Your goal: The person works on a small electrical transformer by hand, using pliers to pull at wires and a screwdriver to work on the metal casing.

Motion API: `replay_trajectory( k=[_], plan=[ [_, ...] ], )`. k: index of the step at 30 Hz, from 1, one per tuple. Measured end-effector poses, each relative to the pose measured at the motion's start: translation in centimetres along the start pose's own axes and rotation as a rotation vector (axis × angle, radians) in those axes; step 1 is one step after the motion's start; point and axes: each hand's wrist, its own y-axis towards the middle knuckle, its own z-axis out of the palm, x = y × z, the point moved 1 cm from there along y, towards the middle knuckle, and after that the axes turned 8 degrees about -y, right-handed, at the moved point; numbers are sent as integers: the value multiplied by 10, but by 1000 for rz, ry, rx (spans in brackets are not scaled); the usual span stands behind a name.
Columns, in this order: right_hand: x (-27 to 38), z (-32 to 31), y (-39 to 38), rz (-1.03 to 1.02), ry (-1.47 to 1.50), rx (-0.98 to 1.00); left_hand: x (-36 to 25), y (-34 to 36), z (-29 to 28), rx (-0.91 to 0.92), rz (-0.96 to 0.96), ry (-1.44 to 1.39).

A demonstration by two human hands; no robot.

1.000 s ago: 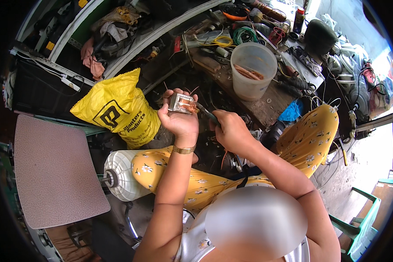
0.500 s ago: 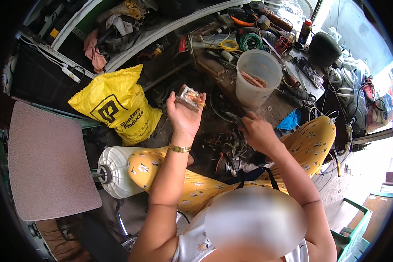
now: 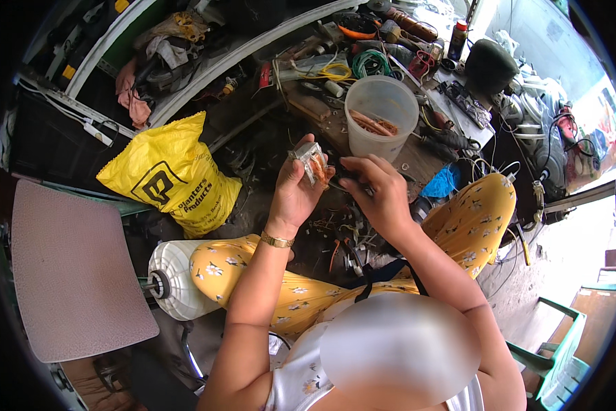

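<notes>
My left hand (image 3: 296,194), a gold watch on its wrist, is closed around a small silvery metal part with copper windings (image 3: 312,164). The part sits at my fingertips, its coppery side turned to the right. Just right of it is my right hand (image 3: 382,195), its fingers curled and pinched; what they hold, if anything, I cannot make out. Beyond the hands stands a translucent plastic bucket (image 3: 371,146) with copper-coloured pieces (image 3: 373,124) inside. Loose scraps and wires (image 3: 345,226) lie on the dark floor under my hands.
A yellow sack (image 3: 208,188) stands at the left, near a white ribbed plastic fan-like part (image 3: 182,281) and a pinkish seat panel (image 3: 75,274). Tools, wire coils and a bottle (image 3: 458,40) crowd the low workbench (image 3: 424,164). A green plastic frame (image 3: 561,356) is at lower right.
My right hand has moved left and up, close to the metal part. My left hand has tilted the part toward the right. The whole view has shifted slightly.
</notes>
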Motion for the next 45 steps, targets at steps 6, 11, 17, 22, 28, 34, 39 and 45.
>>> replay_trajectory(
  k=[6,11,17,22,28,34,39,45],
  plan=[
    [1,12,8,23,156,36,-1,-5,12,30,46,65],
    [8,9,11,111,246,43,0,-6,17,74,96,106],
    [8,14,10,3,139,-5,4,-4,17,98,104,145],
    [-10,25,3,268,516,125,-1,-4,21,73,130,319],
    [-34,34,-5,570,985,256,6,-4,37,107,363,691],
    [-51,43,-10,677,1283,346,13,-8,38,114,398,723],
    [-34,44,-7,677,1347,361,14,-11,33,194,474,1020],
    [-44,60,-23,673,1560,377,21,-14,37,276,444,1051]
  ],
)
